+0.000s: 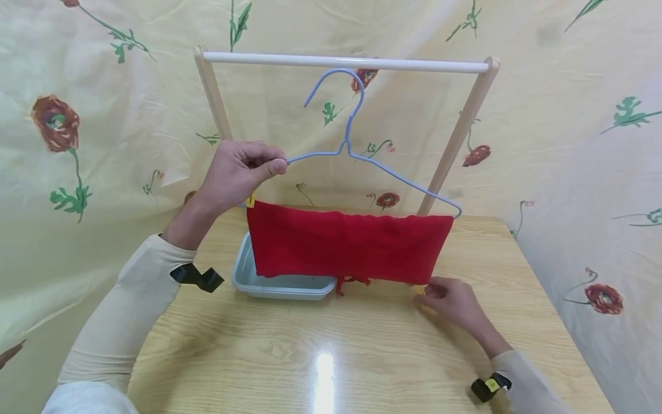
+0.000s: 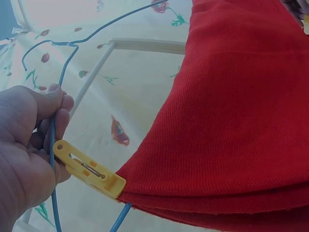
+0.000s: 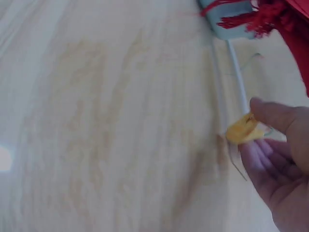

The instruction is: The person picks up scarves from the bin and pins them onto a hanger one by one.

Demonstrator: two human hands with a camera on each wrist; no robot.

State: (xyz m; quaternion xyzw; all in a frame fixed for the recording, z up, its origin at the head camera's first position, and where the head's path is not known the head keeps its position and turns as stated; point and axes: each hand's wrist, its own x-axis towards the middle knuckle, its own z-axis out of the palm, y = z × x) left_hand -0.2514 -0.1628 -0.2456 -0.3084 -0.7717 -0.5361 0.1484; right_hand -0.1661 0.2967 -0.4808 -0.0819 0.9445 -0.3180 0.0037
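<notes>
My left hand [image 1: 240, 169] pinches the left shoulder of a blue wire hanger [image 1: 393, 171], lifting it in front of the rack. Over the hanger's lower bar drapes a folded red cloth [image 1: 349, 244] with fringe at its lower back. A yellow clothespin [image 2: 89, 169] clamps the cloth's left end, close below the left fingers. Down by the cloth's lower right corner, my right hand [image 1: 455, 302] holds a second yellow clothespin [image 3: 244, 129] between thumb and fingers. The hanger's hook stands free, overlapping the space below the rack's bar in the head view.
A rack with a white bar [image 1: 341, 61] and wooden posts [image 1: 460, 135] stands at the back of the wooden table [image 1: 258, 356]. Behind the cloth sits a pale blue tray [image 1: 284, 292], partly hidden. Flower-patterned fabric [image 1: 119, 190] hangs around the table.
</notes>
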